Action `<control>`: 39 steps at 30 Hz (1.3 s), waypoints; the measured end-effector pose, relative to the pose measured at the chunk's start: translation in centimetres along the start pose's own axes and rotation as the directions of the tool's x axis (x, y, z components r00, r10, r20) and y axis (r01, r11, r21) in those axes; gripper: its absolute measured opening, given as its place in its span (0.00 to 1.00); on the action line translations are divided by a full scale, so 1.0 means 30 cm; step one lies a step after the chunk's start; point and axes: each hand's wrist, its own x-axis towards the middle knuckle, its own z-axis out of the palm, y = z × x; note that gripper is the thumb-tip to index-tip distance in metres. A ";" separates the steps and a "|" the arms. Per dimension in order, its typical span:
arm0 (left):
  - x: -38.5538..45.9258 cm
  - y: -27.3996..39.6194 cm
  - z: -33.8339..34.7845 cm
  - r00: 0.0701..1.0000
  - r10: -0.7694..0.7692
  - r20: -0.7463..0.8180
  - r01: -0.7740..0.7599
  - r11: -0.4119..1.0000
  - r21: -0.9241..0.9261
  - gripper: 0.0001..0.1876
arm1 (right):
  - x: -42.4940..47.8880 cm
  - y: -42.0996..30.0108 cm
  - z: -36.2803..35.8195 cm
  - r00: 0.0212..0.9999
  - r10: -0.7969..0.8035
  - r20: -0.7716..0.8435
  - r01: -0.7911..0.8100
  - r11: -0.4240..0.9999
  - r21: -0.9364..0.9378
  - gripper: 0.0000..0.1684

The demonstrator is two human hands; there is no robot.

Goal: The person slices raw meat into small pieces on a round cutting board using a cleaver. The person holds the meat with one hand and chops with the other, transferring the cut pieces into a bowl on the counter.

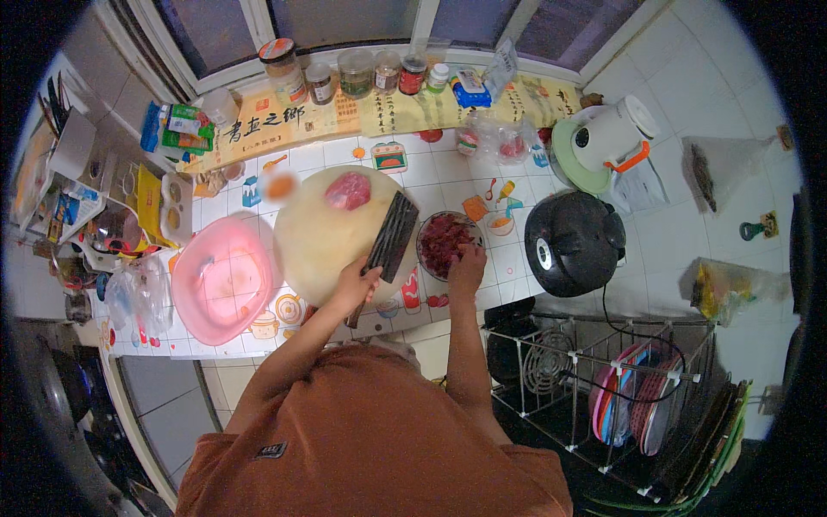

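My left hand grips the handle of a dark-bladed cleaver, its blade angled over the right side of a round, pale cutting board. A piece of raw red meat lies towards the board's far edge. To the right of the board stands a bowl filled with cut dark-red meat. The fingers of my right hand reach over the bowl's near right rim and touch the meat; whether they pinch any is hidden.
Left of the board sits a pink plastic basin. A black rice cooker-like appliance and a white electric kettle stand at the right. Several jars line the windowsill. Below right is a wire rack holding lids or trays.
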 end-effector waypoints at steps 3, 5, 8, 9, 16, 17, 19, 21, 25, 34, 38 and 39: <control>-0.100 0.015 -0.056 0.999 0.011 -0.042 -0.013 0.999 -0.031 0.07 | 0.004 0.007 0.040 0.993 -0.015 0.117 0.015 1.000 -0.001 0.15; -0.155 0.013 -0.106 0.997 0.017 -0.075 -0.023 0.996 -0.084 0.06 | -0.001 -0.003 0.049 0.983 -0.023 0.184 0.024 1.000 -0.005 0.15; -0.224 -0.025 -0.195 0.986 0.004 -0.166 -0.019 0.996 -0.086 0.06 | 0.002 -0.085 0.000 0.990 -0.039 0.139 0.045 0.998 -0.040 0.14; -0.246 -0.032 -0.213 0.982 0.005 -0.189 -0.023 0.995 -0.096 0.06 | 0.008 -0.097 -0.008 0.995 -0.067 0.072 0.070 0.997 -0.040 0.14; -0.340 -0.036 -0.285 0.951 -0.002 -0.310 -0.066 0.976 -0.209 0.06 | 0.032 -0.083 0.101 0.901 -0.323 0.290 0.397 0.884 -0.246 0.14; -0.347 -0.039 -0.293 0.946 -0.007 -0.323 -0.063 0.976 -0.208 0.06 | 0.032 -0.085 0.116 0.911 -0.303 0.279 0.377 0.887 -0.267 0.13; -0.376 -0.026 -0.294 0.934 -0.020 -0.358 -0.049 0.982 -0.184 0.06 | 0.015 -0.117 0.122 0.916 -0.307 0.260 0.373 0.889 -0.266 0.12; -0.399 -0.033 -0.297 0.928 -0.016 -0.373 -0.057 0.981 -0.185 0.06 | -0.012 -0.163 0.129 0.899 -0.382 0.213 0.422 0.887 -0.188 0.09; -0.414 -0.067 -0.314 0.929 -0.007 -0.370 -0.076 0.975 -0.207 0.06 | -0.160 -0.195 0.231 0.896 -0.259 0.360 0.324 0.937 -0.134 0.09; -0.433 -0.091 -0.341 0.915 -0.007 -0.404 -0.097 0.966 -0.238 0.06 | -0.154 -0.212 0.175 0.844 -0.144 0.517 0.158 0.987 0.016 0.10; -0.432 -0.080 -0.338 0.926 0.003 -0.376 -0.097 0.968 -0.230 0.06 | -0.012 -0.177 0.067 0.975 -0.091 0.201 0.087 0.996 0.031 0.09; -0.431 -0.078 -0.340 0.929 0.006 -0.370 -0.094 0.971 -0.220 0.06 | 0.027 -0.164 0.051 0.992 -0.088 0.094 0.093 0.994 -0.053 0.09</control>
